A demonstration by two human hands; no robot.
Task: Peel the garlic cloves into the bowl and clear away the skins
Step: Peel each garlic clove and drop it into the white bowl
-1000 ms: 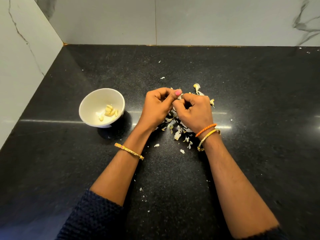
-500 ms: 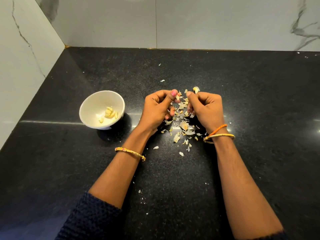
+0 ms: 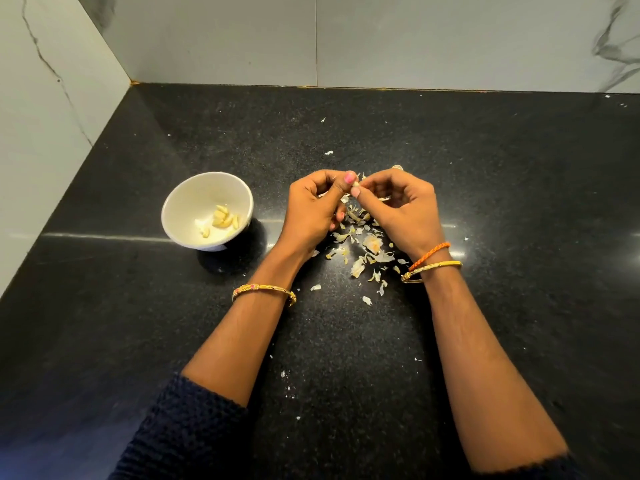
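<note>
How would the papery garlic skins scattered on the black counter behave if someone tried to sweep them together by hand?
The thin, pale papery garlic skins look very light, so they would probably scatter or flutter rather than slide neatly. Their curled, torn edges suggest they are brittle and may crumble further. Tiny flecks already lie spread over the speckled black stone counter, so some would likely be missed.

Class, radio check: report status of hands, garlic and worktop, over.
Left hand and right hand pinch one garlic clove. Peeled cloves in bowl. Skins litter counter, uncleared.
</note>
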